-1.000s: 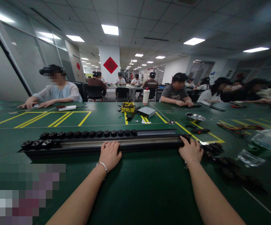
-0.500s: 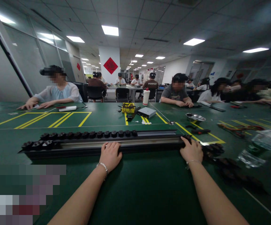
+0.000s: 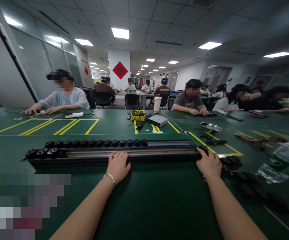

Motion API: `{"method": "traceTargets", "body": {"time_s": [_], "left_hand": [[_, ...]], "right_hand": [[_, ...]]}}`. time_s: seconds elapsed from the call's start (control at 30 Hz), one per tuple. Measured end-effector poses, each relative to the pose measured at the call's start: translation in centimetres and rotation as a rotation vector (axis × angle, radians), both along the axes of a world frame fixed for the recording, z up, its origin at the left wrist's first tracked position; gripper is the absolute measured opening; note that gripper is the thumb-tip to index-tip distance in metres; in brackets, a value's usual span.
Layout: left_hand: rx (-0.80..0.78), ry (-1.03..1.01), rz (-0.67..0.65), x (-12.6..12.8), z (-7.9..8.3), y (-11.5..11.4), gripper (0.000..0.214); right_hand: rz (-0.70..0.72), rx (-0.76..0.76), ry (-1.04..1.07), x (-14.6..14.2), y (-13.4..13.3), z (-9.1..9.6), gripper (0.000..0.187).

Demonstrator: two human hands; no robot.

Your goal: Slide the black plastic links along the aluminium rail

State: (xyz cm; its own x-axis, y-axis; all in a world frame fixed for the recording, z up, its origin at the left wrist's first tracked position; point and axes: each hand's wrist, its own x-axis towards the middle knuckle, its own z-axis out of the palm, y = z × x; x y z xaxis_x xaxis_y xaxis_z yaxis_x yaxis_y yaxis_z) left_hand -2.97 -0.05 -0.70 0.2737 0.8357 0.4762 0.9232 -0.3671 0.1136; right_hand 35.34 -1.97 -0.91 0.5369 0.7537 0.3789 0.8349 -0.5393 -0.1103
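Note:
A long black rail [image 3: 134,154] with a pale channel along its top lies across the green table. My left hand [image 3: 118,165] grips its near edge around the middle, fingers curled over the top and thumb on the side. At the rail's right end, my right hand [image 3: 209,162] closes around a small black block [image 3: 204,148], mostly covered by the fingers. Several black blocks [image 3: 41,152] sit in the left end of the channel. Just behind lies a second rail [image 3: 168,143], with a row of similar blocks [image 3: 99,143] along its left part.
Loose black blocks [image 3: 257,190] lie right of my right hand, near a clear plastic bottle [image 3: 276,166]. Farther back are a metal bowl [image 3: 211,126], a grey box [image 3: 157,120], a yellow box with cables [image 3: 137,115] and a white bottle [image 3: 157,104]. People sit across the table.
My right hand has shifted slightly right and down at the rail's end. My left hand keeps its hold on the rail. The whole view has turned slightly.

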Motion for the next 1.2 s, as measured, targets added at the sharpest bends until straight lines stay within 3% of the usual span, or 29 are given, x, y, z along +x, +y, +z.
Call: {"method": "traceTargets", "body": {"time_s": [1.2], "left_hand": [[-0.015, -0.022, -0.007, 0.0, 0.12, -0.08, 0.023]], "right_hand": [[0.019, 0.038, 0.114, 0.64, 0.34, -0.27, 0.056]]}}
